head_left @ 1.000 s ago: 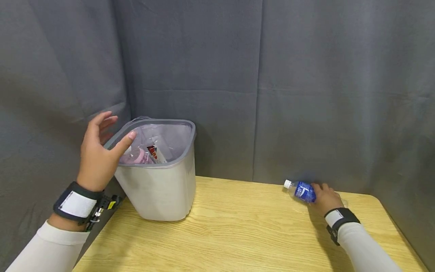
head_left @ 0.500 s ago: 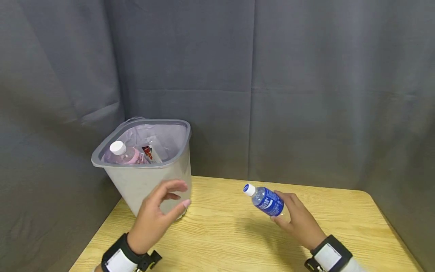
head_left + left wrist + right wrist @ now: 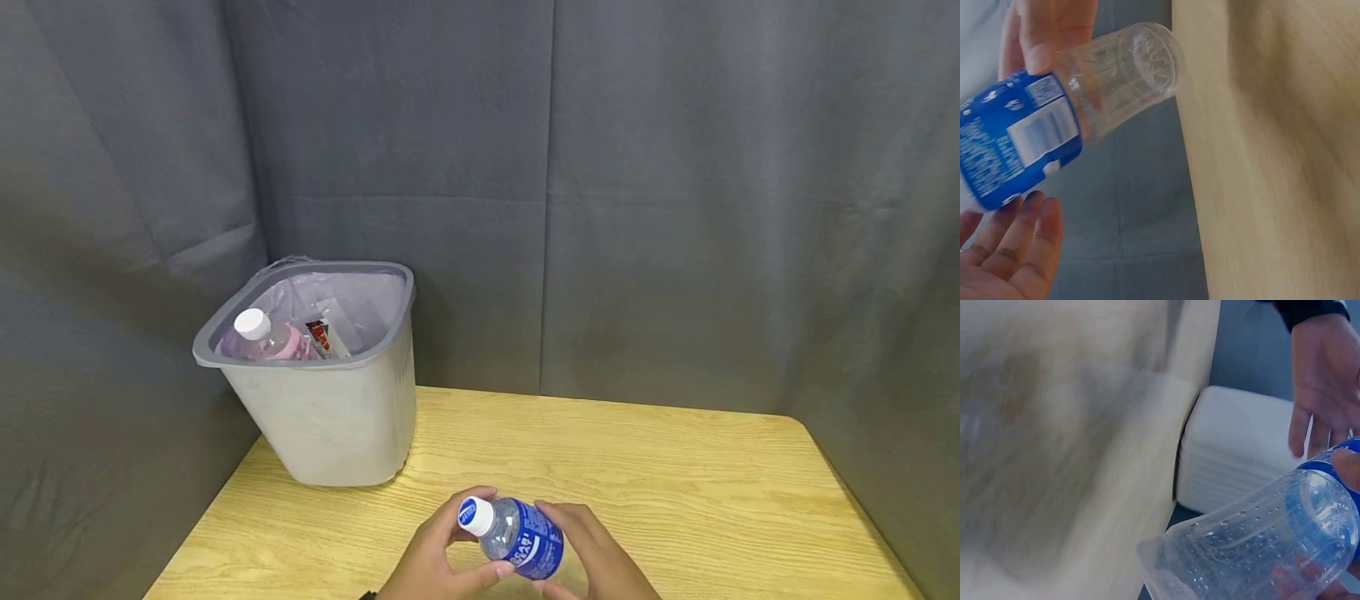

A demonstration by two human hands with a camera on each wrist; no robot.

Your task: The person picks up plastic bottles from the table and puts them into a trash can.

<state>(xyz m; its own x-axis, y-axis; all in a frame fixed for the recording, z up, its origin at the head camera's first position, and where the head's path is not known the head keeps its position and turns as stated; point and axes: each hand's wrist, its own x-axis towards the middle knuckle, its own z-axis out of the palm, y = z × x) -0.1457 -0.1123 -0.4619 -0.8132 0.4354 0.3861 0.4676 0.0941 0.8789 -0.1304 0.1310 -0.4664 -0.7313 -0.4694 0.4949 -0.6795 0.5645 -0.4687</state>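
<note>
While both hands meet low over the near edge of the wooden table [image 3: 675,483], the right hand [image 3: 600,558] has its fingers wrapped round the blue-labelled bottle [image 3: 513,537], holding it tilted with its white cap [image 3: 476,514] pointing up and to the left. The left hand [image 3: 435,558] curls in beside the neck, thumb near the cap and a fingertip against the label; whether it really grips or only touches, I cannot tell, since the left wrist view shows its fingers [image 3: 1022,237] fairly straight under the label.

As I judge it, the risk lies in that doubled, half-sure hold: the clear plastic body looks smooth and empty, so it could slip or be squeezed out between the hands and roll off the near edge. If the cap is loose, it could also drop away.

On the label, white letters read partly as "CAR"; the rest is turned away. Back left, the grey bin [image 3: 330,417] holds a pink bottle [image 3: 266,337] and a packet with red print [image 3: 324,337], too small to read.
</note>
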